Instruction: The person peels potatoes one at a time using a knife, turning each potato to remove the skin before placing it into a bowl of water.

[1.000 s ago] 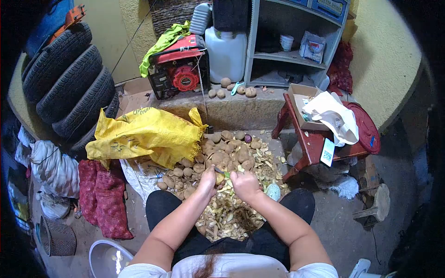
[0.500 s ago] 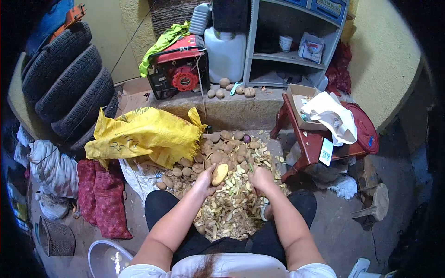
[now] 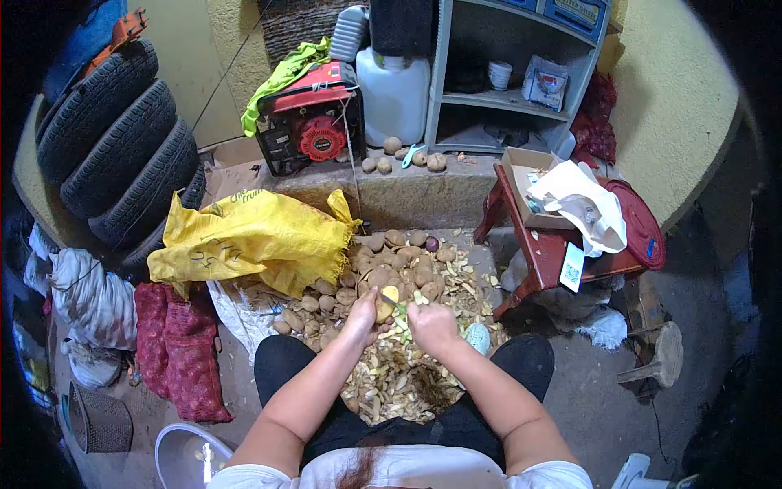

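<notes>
A pale, peeled potato (image 3: 386, 305) is held in my left hand (image 3: 363, 316), above a heap of peelings (image 3: 395, 379). My right hand (image 3: 432, 328) is closed round a green-handled peeler (image 3: 399, 308), whose end meets the right side of the potato. Unpeeled brown potatoes (image 3: 391, 261) are piled just beyond my hands, with a purple onion (image 3: 432, 244) at the back. A light green, speckled object (image 3: 477, 337) shows beside my right wrist.
The yellow sack (image 3: 252, 240) lies left of the pile. Red mesh bags (image 3: 191, 359) stand at the left. A red stool (image 3: 533, 253) holds a box and papers at the right. Behind are a generator (image 3: 309, 130) and a grey shelf (image 3: 505, 100). Tyres (image 3: 122, 138) lean left.
My right hand has moved left and down, bringing the peeler to the potato. The potato has turned in my left hand. The light green object now shows more fully.
</notes>
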`<state>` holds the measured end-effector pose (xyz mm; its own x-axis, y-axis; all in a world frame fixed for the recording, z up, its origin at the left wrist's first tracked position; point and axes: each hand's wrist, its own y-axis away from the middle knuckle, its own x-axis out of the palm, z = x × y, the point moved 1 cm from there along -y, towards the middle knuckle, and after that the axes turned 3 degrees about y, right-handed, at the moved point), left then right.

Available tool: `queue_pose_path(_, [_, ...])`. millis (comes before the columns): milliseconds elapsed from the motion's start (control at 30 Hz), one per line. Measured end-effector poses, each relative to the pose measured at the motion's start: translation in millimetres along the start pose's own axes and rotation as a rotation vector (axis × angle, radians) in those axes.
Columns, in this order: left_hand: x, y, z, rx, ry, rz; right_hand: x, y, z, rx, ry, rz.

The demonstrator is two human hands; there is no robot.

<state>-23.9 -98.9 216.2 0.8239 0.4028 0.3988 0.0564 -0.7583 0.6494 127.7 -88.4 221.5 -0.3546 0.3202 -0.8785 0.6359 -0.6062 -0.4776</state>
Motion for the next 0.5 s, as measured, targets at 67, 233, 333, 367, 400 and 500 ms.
queue_pose_path(67, [-1,0,-2,-0.005,-0.042,-0.015,3,0,-2,-0.005,0.022,-0.028])
queue_pose_path(233, [2,7,3,0.023,-0.071,0.168,20,5,-25,0.172,0.154,0.115])
queue_pose_path(333, [-1,7,2,-0.002,-0.034,0.122,29,9,-49,0.384,0.021,0.465])
queue_pose_path(367, [-4,4,3,-0.032,0.032,0.125,27,10,-51,0.376,0.027,0.469])
queue_pose_path(400, [-4,5,-1,-0.069,0.069,0.111,14,7,-49,0.473,-0.056,0.471])
queue_pose_path(500, [-1,10,-5,-0.145,0.235,0.100,13,5,-58,0.711,-0.200,0.516])
